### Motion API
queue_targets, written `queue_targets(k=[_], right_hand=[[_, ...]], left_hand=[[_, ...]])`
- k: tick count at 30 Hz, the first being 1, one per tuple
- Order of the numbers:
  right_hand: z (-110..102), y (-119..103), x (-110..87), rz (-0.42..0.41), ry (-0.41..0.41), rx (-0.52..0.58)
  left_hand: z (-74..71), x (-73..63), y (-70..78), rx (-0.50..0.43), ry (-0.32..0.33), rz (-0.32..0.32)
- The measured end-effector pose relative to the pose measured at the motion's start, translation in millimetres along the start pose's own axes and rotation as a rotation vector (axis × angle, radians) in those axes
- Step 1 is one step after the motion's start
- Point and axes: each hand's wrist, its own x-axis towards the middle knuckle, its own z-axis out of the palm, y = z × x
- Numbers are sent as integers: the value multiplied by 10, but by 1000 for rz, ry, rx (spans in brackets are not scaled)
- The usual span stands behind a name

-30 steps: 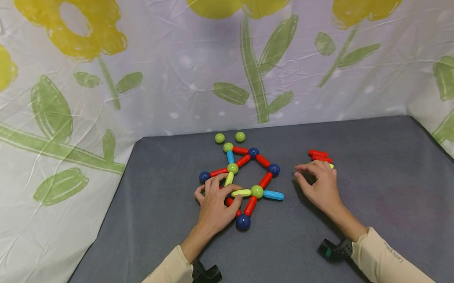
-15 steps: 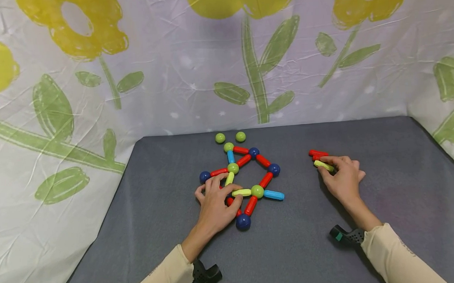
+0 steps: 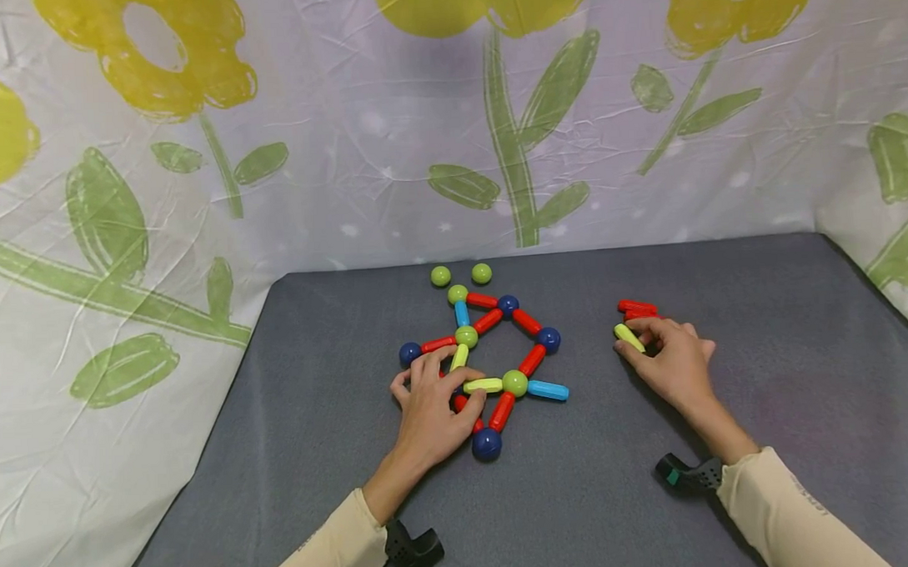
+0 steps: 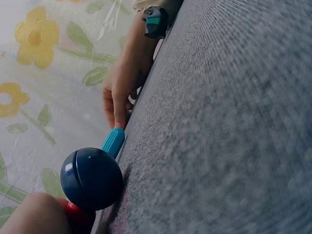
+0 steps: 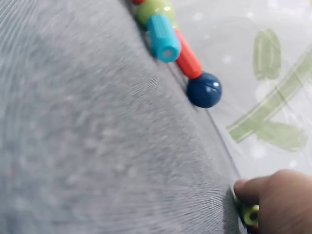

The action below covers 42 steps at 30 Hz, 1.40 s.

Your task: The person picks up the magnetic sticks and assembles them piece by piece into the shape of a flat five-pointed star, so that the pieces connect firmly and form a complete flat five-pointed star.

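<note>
In the head view my left hand (image 3: 433,411) lies over the left part of a flat frame of magnetic rods and balls (image 3: 488,320), its bent fingers and thumb gripping the joint there. That joint is mostly hidden under the hand. Beside the thumb lies a yellow-green rod (image 3: 483,386), attached to a green ball (image 3: 514,383). On the right, my right hand (image 3: 674,363) pinches a loose yellow-green magnetic rod (image 3: 629,337) between thumb and fingers. Close behind it lie red rods (image 3: 638,306), partly covered. The left wrist view shows a dark blue ball (image 4: 91,179) near my left thumb.
Two loose green balls (image 3: 440,276) lie beyond the frame, near the back edge of the grey table (image 3: 341,488). A blue rod (image 3: 548,390) sticks out from the frame's right side. A flower-printed cloth (image 3: 329,154) hangs behind and along the sides.
My right hand moved right and uncovered the yellow-green rod, then pinched it, drawing it slightly left and toward me from the red rods. The left hand has stayed in place.
</note>
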Motion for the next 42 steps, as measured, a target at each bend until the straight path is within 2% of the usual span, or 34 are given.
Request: queue_targets(k=[4,10,14,17,25,28,37,42], right_hand=[[22,-29,2,-35,-18,9],[29,-47,-2,-50,-27,3],[37,-48,-4,-57,-55,-7],[47,-55,-7,-70,-88,-13],[70,-61,-17,-88,-147,-6],[80,-72,-19,-105,-170,-1],[153,-202,-91,-222,-247,51],[189,-273,-124,-225,-274,79]], left_hand=[[-10,-4,6,-4,-49,35],[-14,-24,16,-16,-124,168],[-17,-23,25,-29,-156,218],[-19,-22,26,-44,-164,214],[-15,-25,24,-96,-144,149],[-13,-24,19,-95,-135,148],[-3,-32,17,-75,-147,158],[8,-29,17,-78,-147,159]])
